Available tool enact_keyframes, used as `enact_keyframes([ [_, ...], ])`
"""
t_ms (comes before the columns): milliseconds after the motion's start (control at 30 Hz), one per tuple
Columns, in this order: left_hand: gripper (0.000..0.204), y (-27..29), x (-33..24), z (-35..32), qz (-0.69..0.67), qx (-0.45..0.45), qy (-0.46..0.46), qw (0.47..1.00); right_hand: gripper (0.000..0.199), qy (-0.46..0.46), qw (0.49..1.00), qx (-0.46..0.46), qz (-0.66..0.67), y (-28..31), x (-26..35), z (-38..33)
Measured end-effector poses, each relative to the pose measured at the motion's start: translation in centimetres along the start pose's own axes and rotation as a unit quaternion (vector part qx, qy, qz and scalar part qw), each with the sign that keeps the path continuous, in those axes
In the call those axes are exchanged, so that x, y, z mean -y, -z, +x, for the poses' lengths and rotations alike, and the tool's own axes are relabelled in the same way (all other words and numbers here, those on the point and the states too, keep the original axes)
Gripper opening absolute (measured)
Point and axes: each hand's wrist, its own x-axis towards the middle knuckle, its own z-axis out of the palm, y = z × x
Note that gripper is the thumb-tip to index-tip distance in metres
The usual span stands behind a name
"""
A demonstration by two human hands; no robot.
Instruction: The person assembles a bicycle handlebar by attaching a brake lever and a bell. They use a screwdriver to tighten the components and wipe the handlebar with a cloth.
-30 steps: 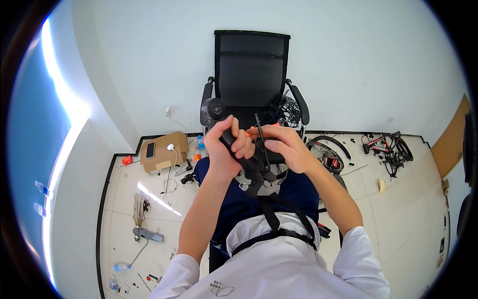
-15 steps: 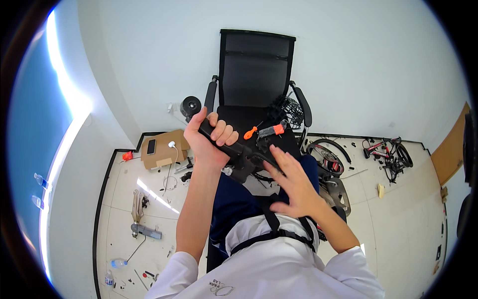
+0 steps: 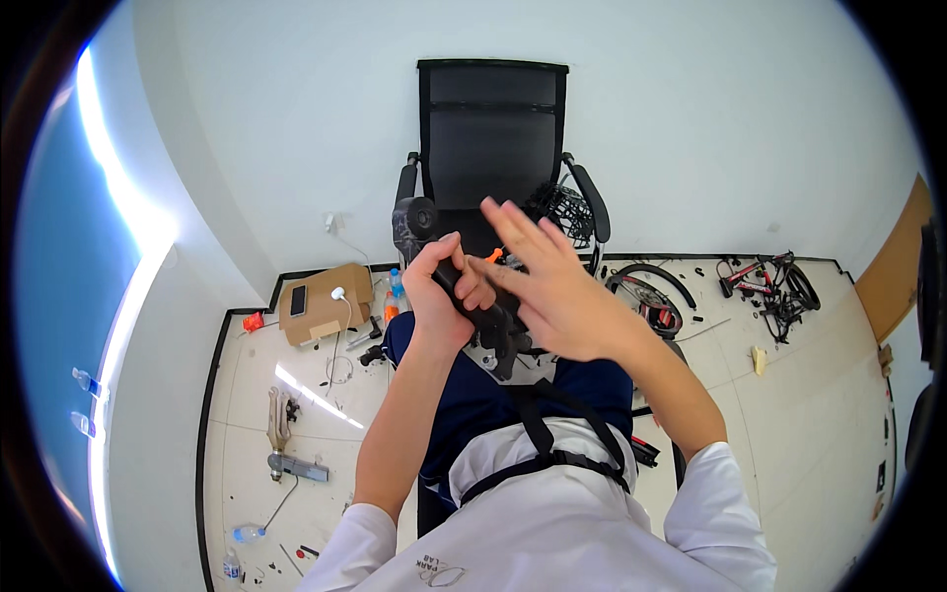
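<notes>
Since half a second ago, the right hand (image 3: 557, 286) is rising from below the dark tool and is now lying across its upper side, fingers spread and flat rather than curled, so its grip is open and merely resting against the object. Wrapping the front part of the black, bulky plastic-and-metal device (image 3: 483, 306), the left hand (image 3: 439, 291) is closing its grip fully around it, thumb side up, holding it raised at chest height above the lap, probably so both hands can be working on it away from the clutter. A round black knob-like end (image 3: 414, 219) is sticking out past the left fist, and a small orange part (image 3: 493, 256) is showing between the 2 hands. Just behind the device, the black mesh office chair (image 3: 491, 128) is standing against the white wall (image 3: 691, 118), leaving little room forward. Off to the left, a brown cardboard box (image 3: 324, 302) is sitting on the tiled floor (image 3: 809, 395), and bicycle parts (image 3: 774, 286) are lying to the right, well apart from the hands.
</notes>
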Motion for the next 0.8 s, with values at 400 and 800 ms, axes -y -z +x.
enact_keyframes([
  [400,0.032,0.5,-2.1,0.3,-0.113,-0.042,-0.068,0.99,0.058,0.033,0.996,-0.049,0.066,-2.5,2.2,-5.1],
  [800,0.03,-4.1,2.1,-0.8,-0.037,-0.153,-0.113,0.981,0.071,0.125,0.989,-0.074,0.041,0.1,4.3,0.9],
])
